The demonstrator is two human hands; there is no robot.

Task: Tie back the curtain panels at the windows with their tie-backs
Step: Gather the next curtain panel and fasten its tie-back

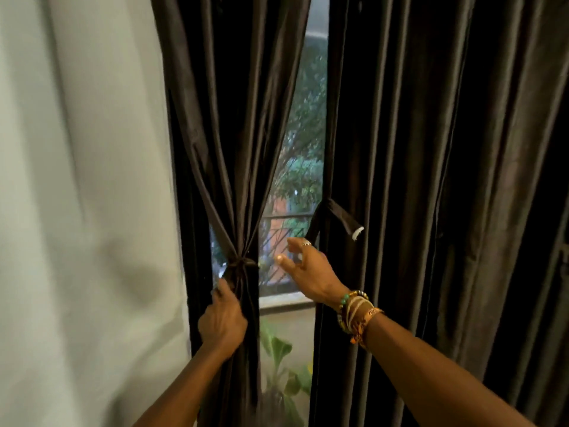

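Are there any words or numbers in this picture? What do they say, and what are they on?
No text can be read anywhere.
The white patch at the end of the loose tie-back: too small and blurred to tell whether it bears print.
On the left curtain panel, the right curtain panel and the bracelets, no letters or numbers show.

No readable text, label, brand, number or sign anywhere. Left curtain panel [234,134]: plain dark fabric. White tab [358,233] at end of loose tie-back [340,215]: blurred, too small to tell lettering. Bracelets [357,309] on wrist: nothing legible.
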